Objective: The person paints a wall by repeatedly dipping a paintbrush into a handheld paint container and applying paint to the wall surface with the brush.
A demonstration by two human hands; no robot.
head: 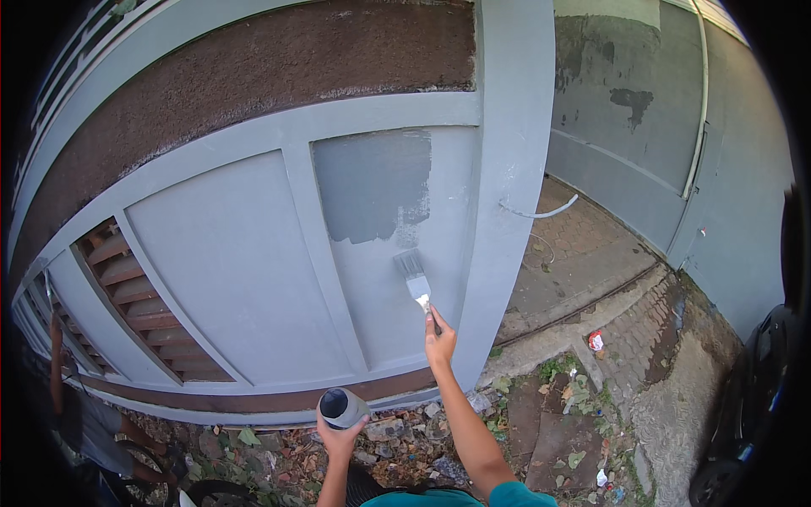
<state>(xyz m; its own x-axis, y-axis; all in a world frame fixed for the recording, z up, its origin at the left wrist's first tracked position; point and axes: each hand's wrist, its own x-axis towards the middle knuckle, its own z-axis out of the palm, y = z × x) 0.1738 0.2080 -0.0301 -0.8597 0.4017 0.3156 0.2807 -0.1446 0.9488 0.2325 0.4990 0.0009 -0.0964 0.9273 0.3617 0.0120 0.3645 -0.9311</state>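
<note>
My right hand (439, 337) is closed around the handle of a flat paintbrush (415, 279), its bristles against a recessed light grey wall panel (386, 298). Above the brush, a darker grey painted patch (374, 184) covers the panel's upper left and middle, with a ragged lower edge and streaks near the bristles. Down by the foot of the wall, my left hand (341, 437) grips a small paint container (355, 410) from below and around its sides. The container's opening looks dark; how much paint it holds cannot be told.
Another person (95, 418) stands at far left with a raised arm, near a bicycle (142, 475). Rubble and leaves (393, 437) lie along the wall's foot. A bent pipe (551, 210) sticks out beside the wall's pillar (500, 253). A dark car (754, 405) is at far right.
</note>
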